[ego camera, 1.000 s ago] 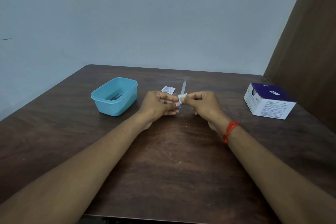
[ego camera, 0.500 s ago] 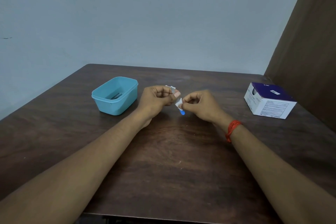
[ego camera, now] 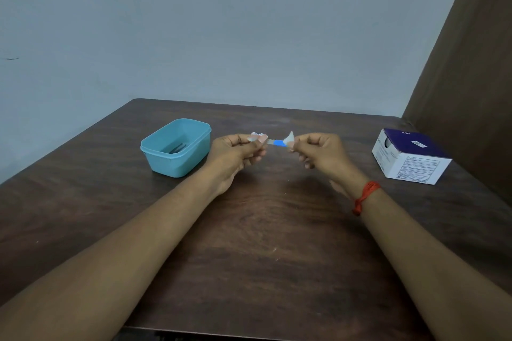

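Both hands are raised a little above the dark wooden table. A thin item with a blue hub spans the gap between them, lying level. My left hand pinches its clear left end. My right hand pinches a small white wipe wrapped on the right end of the item. A small white packet shows just above my left fingers; whether it lies on the table behind I cannot tell.
A light blue plastic tub stands at the left with thin dark items inside. A white and purple carton sits at the right, near a brown panel. A pale wall backs the table.
The hands have drawn apart sideways and risen slightly. The thin item, upright a second ago, now lies level between them with its blue part exposed.
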A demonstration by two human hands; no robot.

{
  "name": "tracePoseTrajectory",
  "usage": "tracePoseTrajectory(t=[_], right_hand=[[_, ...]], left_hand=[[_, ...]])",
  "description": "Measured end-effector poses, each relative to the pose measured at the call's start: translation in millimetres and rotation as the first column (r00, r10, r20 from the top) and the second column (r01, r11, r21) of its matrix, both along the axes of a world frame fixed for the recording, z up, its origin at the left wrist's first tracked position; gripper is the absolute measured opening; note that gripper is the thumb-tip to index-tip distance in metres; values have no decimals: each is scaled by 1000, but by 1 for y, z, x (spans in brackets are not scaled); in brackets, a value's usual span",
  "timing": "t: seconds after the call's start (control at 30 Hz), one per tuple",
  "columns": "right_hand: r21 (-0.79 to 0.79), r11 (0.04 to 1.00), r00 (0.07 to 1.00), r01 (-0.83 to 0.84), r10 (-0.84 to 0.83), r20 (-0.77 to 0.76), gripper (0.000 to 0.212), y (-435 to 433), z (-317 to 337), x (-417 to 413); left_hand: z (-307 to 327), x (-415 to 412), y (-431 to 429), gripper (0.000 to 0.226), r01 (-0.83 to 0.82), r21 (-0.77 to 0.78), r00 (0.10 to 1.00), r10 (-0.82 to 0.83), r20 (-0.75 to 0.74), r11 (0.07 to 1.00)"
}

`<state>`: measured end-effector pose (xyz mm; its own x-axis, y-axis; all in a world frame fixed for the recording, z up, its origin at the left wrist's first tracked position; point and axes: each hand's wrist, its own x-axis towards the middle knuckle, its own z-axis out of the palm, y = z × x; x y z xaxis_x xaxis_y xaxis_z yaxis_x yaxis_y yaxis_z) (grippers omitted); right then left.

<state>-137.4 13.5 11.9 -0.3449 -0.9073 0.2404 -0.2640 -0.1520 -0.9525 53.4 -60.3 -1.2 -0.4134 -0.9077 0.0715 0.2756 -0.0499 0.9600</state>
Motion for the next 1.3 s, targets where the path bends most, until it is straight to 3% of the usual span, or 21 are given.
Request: tracePoseTrajectory(t=[0.1,0.23,0.83,1.03,1.3], right_hand=[[-33,998,991,60,-55,122,7,-2,5,-2],[-52,996,987,75,-67,149,10,-2,3,2],[-120,990,997,77,-74,22,20,-3,0,0],[-93,992,995,88,-83,57,7,-3,-1,1],[-60,989,988,136,-131,83,13,-5,-5,8]], left_hand=[[-1,0,1,13,54,-53,988,-46,149,997],[0,-3,7,10,168,-161,938,-108,329,973],[1,-4,8,8,138,-184,943,-72,325,973],[-2,-3,7,6,151,-226,946,-74,316,962],[-4,-6,9,7,124,-253,948,-39,316,959]])
